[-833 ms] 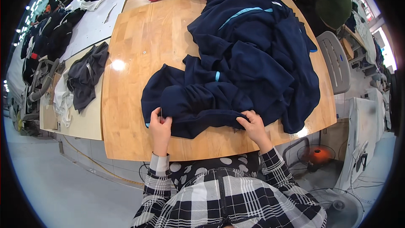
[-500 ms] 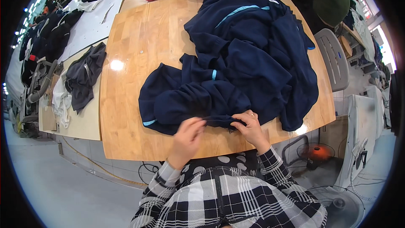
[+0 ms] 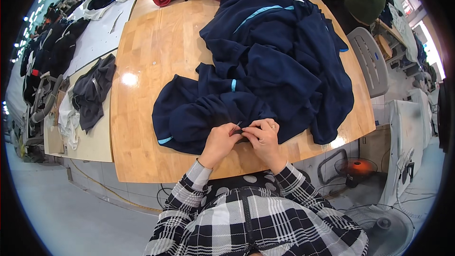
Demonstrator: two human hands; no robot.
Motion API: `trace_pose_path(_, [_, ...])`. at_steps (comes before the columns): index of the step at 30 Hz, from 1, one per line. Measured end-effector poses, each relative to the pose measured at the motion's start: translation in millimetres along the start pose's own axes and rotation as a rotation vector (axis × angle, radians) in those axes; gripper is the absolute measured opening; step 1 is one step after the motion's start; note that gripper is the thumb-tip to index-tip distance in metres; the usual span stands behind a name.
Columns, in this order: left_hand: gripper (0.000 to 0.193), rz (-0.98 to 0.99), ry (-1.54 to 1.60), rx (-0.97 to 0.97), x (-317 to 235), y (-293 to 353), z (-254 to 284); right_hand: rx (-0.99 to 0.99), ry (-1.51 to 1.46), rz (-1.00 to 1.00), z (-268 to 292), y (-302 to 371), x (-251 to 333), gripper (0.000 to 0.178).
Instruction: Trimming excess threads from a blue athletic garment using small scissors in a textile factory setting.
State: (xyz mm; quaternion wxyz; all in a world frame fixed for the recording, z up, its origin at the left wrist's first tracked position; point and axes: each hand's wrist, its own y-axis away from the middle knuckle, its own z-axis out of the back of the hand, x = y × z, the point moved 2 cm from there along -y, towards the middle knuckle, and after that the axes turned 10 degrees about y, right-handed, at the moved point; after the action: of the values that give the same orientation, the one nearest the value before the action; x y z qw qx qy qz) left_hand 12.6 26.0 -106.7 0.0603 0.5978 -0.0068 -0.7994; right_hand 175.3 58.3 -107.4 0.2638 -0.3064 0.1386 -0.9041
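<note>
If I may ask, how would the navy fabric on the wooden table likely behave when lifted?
The navy fabric would probably hang limp, given its deep, rumpled folds. It seems unlikely to roll, lying spread across the wooden table.

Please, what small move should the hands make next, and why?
Perhaps the right hand should steady the navy cloth: its fingertips seem to pinch the near edge, and the left hand is close beside it, fingertips almost meeting there.

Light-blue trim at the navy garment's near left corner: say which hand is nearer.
Left. The left hand is right of the light-blue trim, apart from it; the right hand is farther right, beyond the left.
</note>
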Motion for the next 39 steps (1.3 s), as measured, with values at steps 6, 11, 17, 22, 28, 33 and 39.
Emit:
trace_pose_path(6, [0.026, 0.154, 0.115, 0.018, 2, 2, 7, -0.117, -0.081, -0.051, 7, 3, 4, 0.008])
trace_pose_path(11, [0.027, 0.135, 0.127, -0.023, 5, 0, 7, -0.159, 0.055, -0.033, 15, 18, 19, 0.007])
trace_pose_path(17, [0.029, 0.187, 0.036, 0.092, -4, -9, 11, -0.052, -0.429, -0.414, -5, 24, 2, 0.005])
trace_pose_path(22, [0.029, 0.133, -0.003, 0.079, -4, -15, 11, 0.051, -0.625, -0.548, -21, 16, -18, 0.009])
trace_pose_path(28, [0.027, 0.080, -0.018, 0.017, -5, -7, 6, 0.059, -0.444, -0.541, -19, -3, 0, 0.017])
trace_pose_path(33, [0.026, 0.020, -0.019, -0.008, -5, -4, 6, -0.046, -0.458, -0.512, -28, -3, 0, 0.009])
trace_pose_path(39, [0.026, -0.076, -0.040, 0.010, -6, -3, 13, -0.034, -0.570, -0.602, -30, 0, -6, 0.005])
